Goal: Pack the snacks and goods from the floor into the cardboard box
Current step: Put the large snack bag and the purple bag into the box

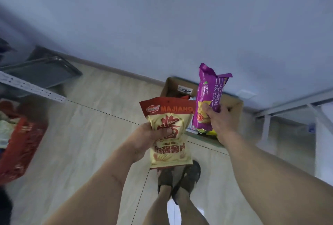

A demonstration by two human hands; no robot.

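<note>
Holding two snack bags above the box (234,109), we stand on pale wood-look floor (93,134) in dark sandals (191,174). Our left hand (149,138) grips the red bag (168,131), thumb pressed across its front and fingers curled behind; its red top band reads "MAJIANG" in orange capitals, and the cream panel below carries a large red Chinese character and more red characters lower down, over a picture of ridged chips. The film looks glossy and puffed, with a flat crimped top. Our right hand (218,118) clutches the purple bag (209,96) round its lower half, fingers wrapped over the front; it is narrow and upright, crumpled at the top, with white Chinese characters running down it, the word "CRISPY" sideways, and a small round red seal near yellow chips. Behind both bags the brown cardboard box sits open against the blue-grey wall (162,17), a white sticker with black scrawl on its inner far wall and bits of colourful packets inside. At far left lies a blurred red basket (23,149) under a perforated white shelf rail (32,87).
</note>
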